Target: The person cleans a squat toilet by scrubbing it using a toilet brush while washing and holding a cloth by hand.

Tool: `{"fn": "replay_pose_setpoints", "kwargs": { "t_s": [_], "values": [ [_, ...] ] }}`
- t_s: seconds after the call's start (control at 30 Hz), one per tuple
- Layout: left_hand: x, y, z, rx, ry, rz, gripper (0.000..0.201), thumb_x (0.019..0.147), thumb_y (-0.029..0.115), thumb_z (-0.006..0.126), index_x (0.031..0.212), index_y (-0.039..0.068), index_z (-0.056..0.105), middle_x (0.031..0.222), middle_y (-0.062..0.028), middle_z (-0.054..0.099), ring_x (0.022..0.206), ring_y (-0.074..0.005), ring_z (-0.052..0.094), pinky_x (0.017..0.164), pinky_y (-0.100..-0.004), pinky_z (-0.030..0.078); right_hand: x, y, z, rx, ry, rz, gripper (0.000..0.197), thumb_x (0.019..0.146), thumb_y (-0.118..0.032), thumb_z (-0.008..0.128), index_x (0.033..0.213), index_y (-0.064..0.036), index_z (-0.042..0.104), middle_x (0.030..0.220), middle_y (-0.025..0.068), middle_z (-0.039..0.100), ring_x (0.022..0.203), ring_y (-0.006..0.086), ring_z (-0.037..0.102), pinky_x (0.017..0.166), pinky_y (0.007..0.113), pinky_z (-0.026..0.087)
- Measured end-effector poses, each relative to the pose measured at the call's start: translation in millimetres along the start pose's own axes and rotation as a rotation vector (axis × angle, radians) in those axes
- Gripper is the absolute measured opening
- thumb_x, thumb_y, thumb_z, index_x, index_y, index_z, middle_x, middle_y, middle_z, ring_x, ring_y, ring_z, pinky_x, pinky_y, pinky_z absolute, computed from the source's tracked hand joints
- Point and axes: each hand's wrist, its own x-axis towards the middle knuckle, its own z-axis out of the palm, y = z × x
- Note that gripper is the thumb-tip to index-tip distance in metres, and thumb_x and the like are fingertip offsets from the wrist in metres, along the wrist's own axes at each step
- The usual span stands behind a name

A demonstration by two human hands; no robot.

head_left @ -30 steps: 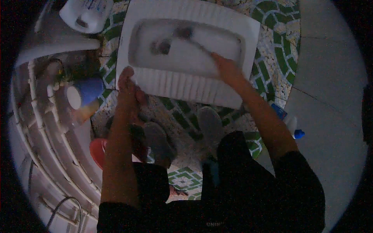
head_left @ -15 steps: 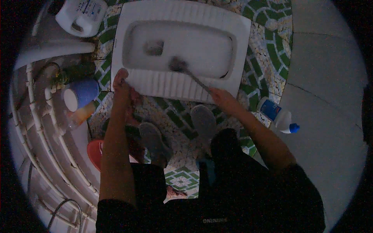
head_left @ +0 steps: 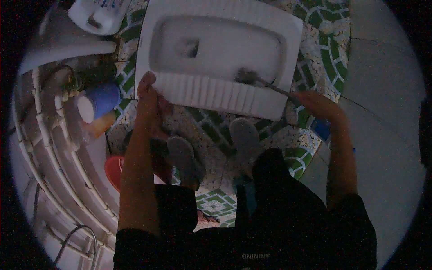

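A white squat toilet [head_left: 216,94] with ribbed foot rests is set in the patterned floor. Its basin holds the dark, blurred head of a toilet brush [head_left: 246,75], low on the right side against the near wall. My right hand [head_left: 315,104] is closed round the end of the brush's handle, beyond the toilet's right edge. At the toilet's near left corner, my left hand [head_left: 147,85] looks closed; dim light hides what is in it, if anything. Something pinkish shows beside that wrist, too dark to name.
Left stand a white jug [head_left: 100,17], a blue tub [head_left: 102,100], an orange bottle [head_left: 104,124] and wall pipes [head_left: 45,139]. A bottle with a blue label [head_left: 321,129] is partly behind my right forearm. Red footwear [head_left: 114,171] lies by my left arm.
The brush head has slid right along the basin's near side. My right hand has moved right and slightly up with it, and its forearm now covers most of the bottle. My left hand stays put.
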Motion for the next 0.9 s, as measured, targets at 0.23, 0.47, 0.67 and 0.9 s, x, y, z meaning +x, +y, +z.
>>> {"fn": "replay_pose_setpoints", "kwargs": {
  "t_s": [0.23,0.47,0.67,0.9],
  "values": [
    [-12.6,-6.9,5.6,0.018,-0.045,-0.060,0.041,0.090,0.037,0.034,0.102,0.001,0.049,0.081,-0.0144,0.060,0.078,-0.0242,0.059,0.068,-0.0348,0.046,136.1,-123.9,-14.7,0.092,-0.399,0.115,0.032,0.092,-0.027,0.037,0.118,-0.0141,0.052,0.072,0.0102,0.056,0.047,0.0174,0.049,0.042,0.031,0.043],
    [-9.1,-1.5,-14.7,0.077,-0.002,-0.052,0.041,0.090,0.038,0.034,0.102,0.001,0.050,0.082,-0.0146,0.060,0.079,-0.0243,0.059,0.068,-0.0350,0.046,63.5,-97.1,-78.1,0.070,-0.501,0.556,0.041,0.079,-0.011,0.051,0.120,-0.0097,0.051,0.077,0.0126,0.056,0.068,0.0259,0.056,0.067,0.037,0.049],
    [-1.0,0.3,8.4,0.092,-0.054,-0.056,0.042,0.090,0.038,0.034,0.101,0.001,0.050,0.082,-0.0148,0.060,0.080,-0.0243,0.059,0.068,-0.0352,0.046,202.0,-94.0,-6.2,-0.419,-0.320,-0.530,0.026,0.071,-0.002,0.050,0.098,-0.0013,0.053,0.081,0.0131,0.056,0.063,0.0313,0.055,0.063,0.037,0.048],
    [-11.2,1.0,3.2,0.087,-0.075,-0.090,0.043,0.090,0.039,0.034,0.100,0.001,0.051,0.083,-0.0151,0.061,0.080,-0.0244,0.059,0.069,-0.0353,0.046,162.3,-78.7,-55.5,-0.349,-0.405,-0.187,0.025,0.083,-0.010,0.048,0.107,-0.0048,0.054,0.092,0.0138,0.057,0.077,0.0307,0.056,0.074,0.036,0.046]
  ]
}}
